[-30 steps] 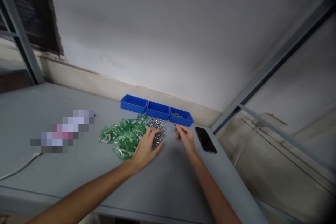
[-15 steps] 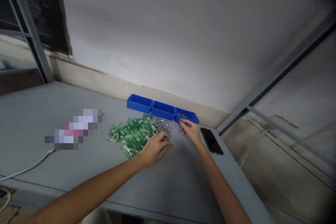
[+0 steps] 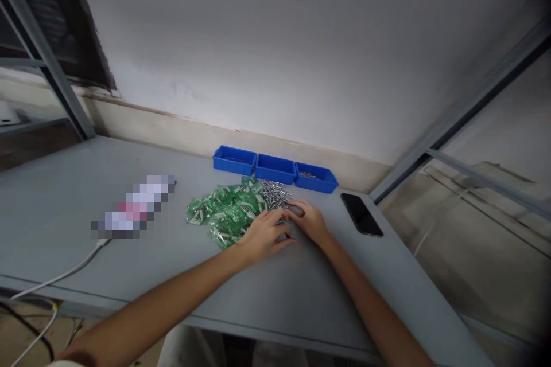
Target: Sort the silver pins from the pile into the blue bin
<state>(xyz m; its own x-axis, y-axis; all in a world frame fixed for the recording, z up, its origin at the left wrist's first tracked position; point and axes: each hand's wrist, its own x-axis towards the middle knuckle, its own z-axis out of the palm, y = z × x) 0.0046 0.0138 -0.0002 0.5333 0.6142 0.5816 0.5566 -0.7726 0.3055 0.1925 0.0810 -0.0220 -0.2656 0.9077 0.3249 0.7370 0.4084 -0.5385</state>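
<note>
A pile of small silver metal screws or pins [image 3: 274,192] lies on the grey table. Against its left side rest green plastic bags [image 3: 228,212] filled with pale and metallic small parts. My left hand [image 3: 267,235] is at the near edge of the pile, beside the bags, its fingers bent and the thumb apart from them. Close to its fingertips, my right hand [image 3: 310,221] reaches in at the pile's right edge with index finger and thumb apart. I see nothing held in either hand, though some fingertips are partly hidden.
Three blue bins stand in a row by the wall: a left bin [image 3: 235,166], a middle bin [image 3: 274,175] and a right bin [image 3: 321,184] with a few metal pieces inside. A black phone [image 3: 361,215] lies right. A blurred-out object [image 3: 135,206] with a white cable [image 3: 69,272] lies left.
My right hand has come away from the right blue bin, moving down and left to the metal pile beside my left hand. The left hand stays near the pile. The camera view has shifted slightly.
</note>
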